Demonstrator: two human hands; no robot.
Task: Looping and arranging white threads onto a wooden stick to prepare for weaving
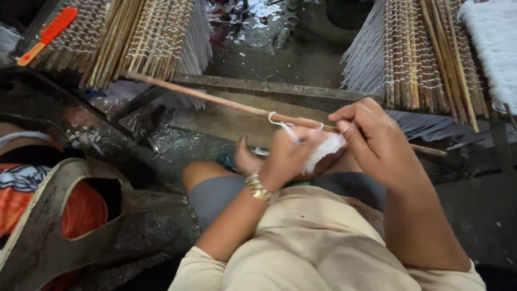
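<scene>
- Broadly, two big racks of wound sticks fill the far side: one bundle of sticks (pixel 129 37) at far left and a second bundle (pixel 425 59) at far right, both wrapped in rings of white thread, with loose white fringe hanging from their inner edges.
- Between them lies a dark, wet-looking floor (pixel 280 48), and a dark beam (pixel 258 89) runs across just below the bundles.
- At near left, a worn grey sling-like piece (pixel 59 226) lies over orange cloth (pixel 81 213).
- A long thin wooden stick (pixel 215 99) slants from the left bundle down to the right, passing through both hands and showing again past the right wrist.
- The right hand (pixel 371 134) is closed, thumb and forefinger pinching the stick from above, just right of centre.
- The left hand (pixel 285 156), with a gold bracelet (pixel 260 188) at the wrist, is curled shut around a wad of white thread (pixel 326 148), just below the stick and touching the right hand.
- A loop of that thread (pixel 277 121) wraps the stick just left of the hands.
- An orange brush-like tool (pixel 48 33) rests on the far-left bundle.
</scene>
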